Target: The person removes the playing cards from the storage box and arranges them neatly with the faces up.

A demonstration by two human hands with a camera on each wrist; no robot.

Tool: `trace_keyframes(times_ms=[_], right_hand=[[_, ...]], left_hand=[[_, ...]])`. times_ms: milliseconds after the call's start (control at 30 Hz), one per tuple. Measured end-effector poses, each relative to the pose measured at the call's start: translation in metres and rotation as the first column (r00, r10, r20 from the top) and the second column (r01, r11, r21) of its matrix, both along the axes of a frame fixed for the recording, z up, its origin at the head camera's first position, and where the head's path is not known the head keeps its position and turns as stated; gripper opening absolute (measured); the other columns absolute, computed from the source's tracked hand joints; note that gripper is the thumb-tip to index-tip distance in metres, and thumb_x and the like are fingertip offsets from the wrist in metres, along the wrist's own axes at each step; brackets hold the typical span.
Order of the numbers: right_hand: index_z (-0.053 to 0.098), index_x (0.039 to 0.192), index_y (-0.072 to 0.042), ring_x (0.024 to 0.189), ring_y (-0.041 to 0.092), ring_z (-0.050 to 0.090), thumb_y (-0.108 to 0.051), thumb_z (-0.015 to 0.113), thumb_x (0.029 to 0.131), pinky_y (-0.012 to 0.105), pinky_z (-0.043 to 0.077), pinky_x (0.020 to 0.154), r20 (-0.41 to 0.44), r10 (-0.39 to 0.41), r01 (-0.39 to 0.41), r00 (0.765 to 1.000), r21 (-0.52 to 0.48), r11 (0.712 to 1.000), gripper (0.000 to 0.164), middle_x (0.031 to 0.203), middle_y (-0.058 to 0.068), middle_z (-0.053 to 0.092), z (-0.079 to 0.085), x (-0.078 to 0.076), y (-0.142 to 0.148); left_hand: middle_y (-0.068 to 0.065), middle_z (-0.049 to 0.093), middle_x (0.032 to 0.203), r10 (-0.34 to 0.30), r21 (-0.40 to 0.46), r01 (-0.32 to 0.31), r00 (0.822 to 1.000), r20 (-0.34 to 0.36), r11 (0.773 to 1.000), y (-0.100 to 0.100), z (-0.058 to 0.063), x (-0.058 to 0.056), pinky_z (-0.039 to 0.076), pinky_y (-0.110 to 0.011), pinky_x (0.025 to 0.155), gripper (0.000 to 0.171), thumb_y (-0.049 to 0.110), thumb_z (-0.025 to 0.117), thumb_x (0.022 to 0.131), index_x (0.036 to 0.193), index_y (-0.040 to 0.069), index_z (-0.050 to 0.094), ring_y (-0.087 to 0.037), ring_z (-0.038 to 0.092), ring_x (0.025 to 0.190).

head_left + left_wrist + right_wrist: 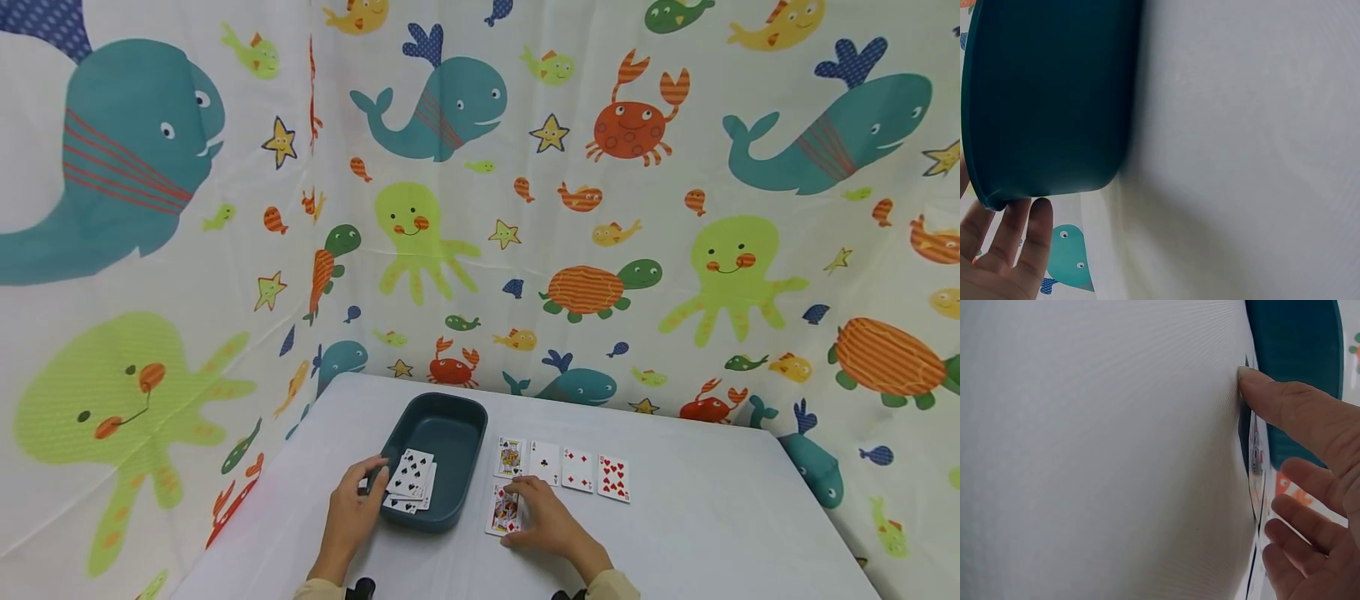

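My left hand [352, 507] grips the near left rim of a dark teal plastic bin [467, 467], thumb over the rim and fingers along the outside wall. Inside the bin lies a loose stack of playing cards [412, 475], a many-pip spade card on top. To the bin's right, my right hand [546, 521] holds a face card [502, 510] with red diamonds, thumb at its near end and fingers over its far end. In the right wrist view the card [1256, 450] stands slightly bowed off the cloth, its dark underside showing. The fingers hide part of its right side.
Beyond the held card, a row of face-up cards runs rightward: a spade face card [510, 457], a club card [544, 461], a diamond card [578, 469] and a heart card [613, 477]. A white cloth [712, 517] covers the table. Sea-animal curtains [480, 250] hang behind and beside it.
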State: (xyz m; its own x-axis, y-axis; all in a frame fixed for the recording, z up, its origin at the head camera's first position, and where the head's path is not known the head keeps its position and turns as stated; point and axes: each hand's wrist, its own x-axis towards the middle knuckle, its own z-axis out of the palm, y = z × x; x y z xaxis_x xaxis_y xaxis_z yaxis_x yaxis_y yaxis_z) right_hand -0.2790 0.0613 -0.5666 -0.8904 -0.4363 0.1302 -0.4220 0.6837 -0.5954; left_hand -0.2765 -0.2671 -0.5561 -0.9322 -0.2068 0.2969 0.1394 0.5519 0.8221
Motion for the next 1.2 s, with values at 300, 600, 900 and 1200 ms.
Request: trace_keyframes(times_ms=[300,600,900,1200], right_hand=[[0.062,0.131,-0.004,0.127,0.036,0.053,-0.033,0.091,0.075,0.055,0.042,0.108,-0.045,-0.019,0.018,0.999,-0.015,1.000,0.070,0.136,0.013,0.057,0.004,0.000,-0.002],[0.056,0.140,-0.007,0.133,0.035,0.052,-0.036,0.086,0.083,0.059,0.041,0.109,-0.028,-0.056,0.052,0.998,-0.129,0.990,0.071,0.142,0.011,0.056,0.020,-0.003,-0.011],[0.050,0.148,-0.016,0.141,0.036,0.045,-0.043,0.081,0.087,0.063,0.039,0.109,0.021,-0.087,0.089,0.996,-0.316,0.945,0.073,0.151,0.010,0.050,0.065,-0.010,-0.035],[0.050,0.148,-0.020,0.141,0.035,0.045,-0.041,0.083,0.085,0.061,0.040,0.110,-0.031,-0.071,0.053,0.997,-0.397,0.916,0.075,0.152,0.007,0.048,0.087,-0.015,-0.048]], left_hand=[[-0.017,0.064,0.136,-0.006,0.002,0.006,1.000,0.007,1.000,-0.001,0.003,0.000,0.054,-0.045,0.092,0.030,0.023,0.062,0.103,0.127,0.006,0.068,-0.033,0.061,0.125],[-0.016,0.064,0.136,-0.009,-0.003,0.009,1.000,0.013,1.000,-0.001,0.006,0.001,0.053,-0.045,0.092,0.029,0.021,0.063,0.103,0.127,0.005,0.068,-0.033,0.062,0.121],[-0.016,0.064,0.135,-0.005,-0.005,0.005,1.000,0.029,1.000,0.000,0.005,0.000,0.052,-0.043,0.092,0.025,0.016,0.065,0.101,0.123,0.006,0.069,-0.033,0.061,0.122],[-0.016,0.064,0.136,-0.003,-0.015,0.003,1.000,0.018,1.000,0.001,0.004,0.000,0.054,-0.042,0.090,0.024,0.015,0.066,0.100,0.122,0.005,0.069,-0.035,0.061,0.123]])
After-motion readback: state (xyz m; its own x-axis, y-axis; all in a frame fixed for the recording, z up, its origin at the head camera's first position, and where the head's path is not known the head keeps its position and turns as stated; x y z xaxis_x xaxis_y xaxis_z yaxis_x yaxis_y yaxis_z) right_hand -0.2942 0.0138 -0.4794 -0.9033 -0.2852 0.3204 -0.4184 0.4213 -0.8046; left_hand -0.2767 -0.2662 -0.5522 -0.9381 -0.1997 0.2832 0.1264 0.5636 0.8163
